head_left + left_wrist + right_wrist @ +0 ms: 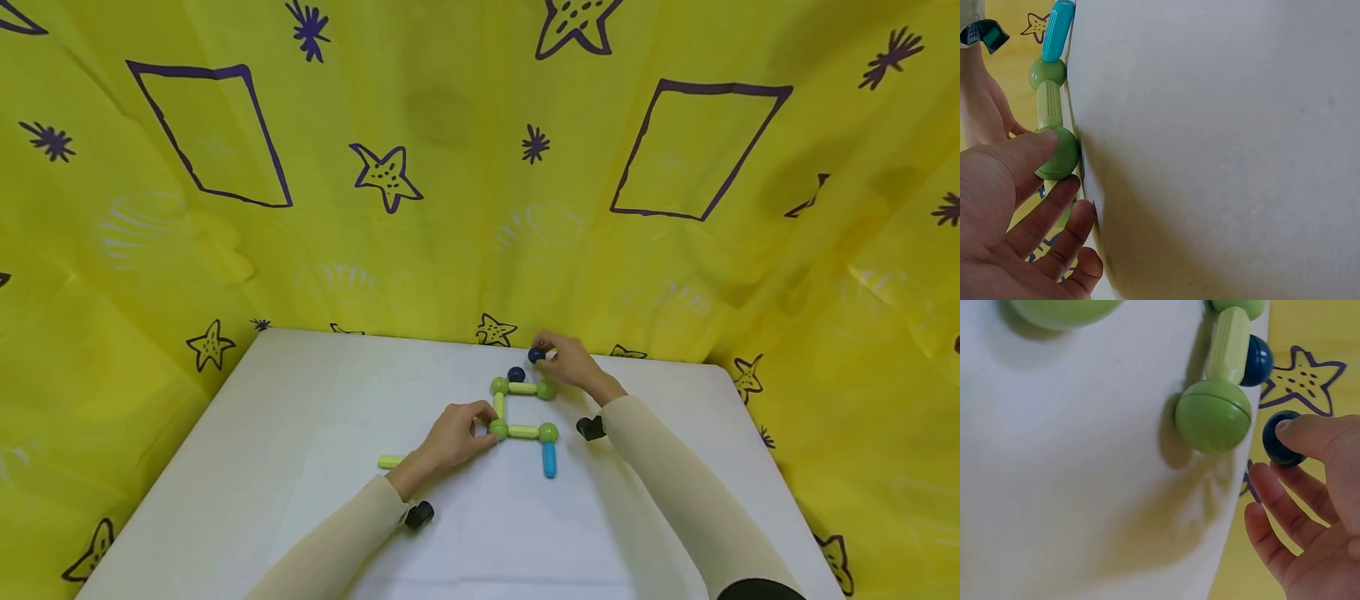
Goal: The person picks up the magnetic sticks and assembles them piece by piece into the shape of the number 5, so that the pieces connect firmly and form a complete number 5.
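On the white table lies a joined frame of green balls and pale green rods, open on its right side. My left hand (454, 435) pinches the green ball (1063, 153) at the frame's near left corner between thumb and finger. My right hand (572, 363) holds a dark blue ball (1282, 439) between thumb and fingertips, just beyond the far right green ball (1213, 415). A second dark blue ball (516, 375) rests behind the far pale green rod (522, 388). From the near right green ball (548, 432) a blue rod (550, 460) points toward me.
A loose pale green rod (390, 462) lies left of the frame, partly behind my left wrist. Yellow curtain (450, 250) with purple drawings hangs round the table's back and sides. The white table's (337, 392) far edge runs close behind the dark blue balls.
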The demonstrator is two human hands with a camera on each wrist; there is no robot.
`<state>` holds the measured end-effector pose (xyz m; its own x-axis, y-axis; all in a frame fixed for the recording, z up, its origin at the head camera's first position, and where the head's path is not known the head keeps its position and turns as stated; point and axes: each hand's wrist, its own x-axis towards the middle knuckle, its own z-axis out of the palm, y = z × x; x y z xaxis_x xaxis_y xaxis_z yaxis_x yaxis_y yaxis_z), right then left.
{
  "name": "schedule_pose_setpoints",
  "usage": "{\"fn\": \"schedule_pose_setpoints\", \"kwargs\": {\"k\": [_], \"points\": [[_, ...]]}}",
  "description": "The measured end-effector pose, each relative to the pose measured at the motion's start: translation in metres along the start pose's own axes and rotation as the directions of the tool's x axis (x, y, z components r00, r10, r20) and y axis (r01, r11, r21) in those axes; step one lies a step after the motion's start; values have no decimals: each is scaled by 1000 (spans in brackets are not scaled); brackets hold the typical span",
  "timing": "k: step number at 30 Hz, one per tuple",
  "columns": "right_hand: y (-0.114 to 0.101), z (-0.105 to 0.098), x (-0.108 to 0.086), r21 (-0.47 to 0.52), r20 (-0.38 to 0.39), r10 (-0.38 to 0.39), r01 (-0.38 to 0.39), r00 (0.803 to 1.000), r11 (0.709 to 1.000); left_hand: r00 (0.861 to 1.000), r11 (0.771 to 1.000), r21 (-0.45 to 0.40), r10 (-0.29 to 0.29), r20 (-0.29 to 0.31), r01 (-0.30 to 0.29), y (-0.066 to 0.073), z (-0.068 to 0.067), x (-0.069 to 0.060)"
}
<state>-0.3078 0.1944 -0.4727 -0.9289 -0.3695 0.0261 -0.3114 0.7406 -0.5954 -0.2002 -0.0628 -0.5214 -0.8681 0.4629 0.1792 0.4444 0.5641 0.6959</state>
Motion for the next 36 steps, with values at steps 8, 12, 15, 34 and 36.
{"fn": "schedule_pose_setpoints", "kwargs": {"k": [8, 12, 15, 34, 36], "points": [[2, -18, -30, 26, -50, -55, 56, 997, 998, 1000, 1000, 5, -17, -4, 17, -2, 2, 4], [4, -19, -47, 43, -58, -72, 74, 996, 996, 1000, 1000, 2, -6, -11, 6, -4, 1, 5], [2, -18, -63, 65, -63, -87, 91, 994, 994, 1000, 1000, -2, -2, -9, 2, -3, -1, 6], [-4, 26, -164, 254, -53, 8, 6, 999, 967, 1000, 1000, 10, -2, 17, 2, -4, -4, 12], [-5, 31, -170, 264, -46, 14, -1, 999, 964, 1000, 1000, 16, 1, 14, -1, -4, -3, 12]]}}
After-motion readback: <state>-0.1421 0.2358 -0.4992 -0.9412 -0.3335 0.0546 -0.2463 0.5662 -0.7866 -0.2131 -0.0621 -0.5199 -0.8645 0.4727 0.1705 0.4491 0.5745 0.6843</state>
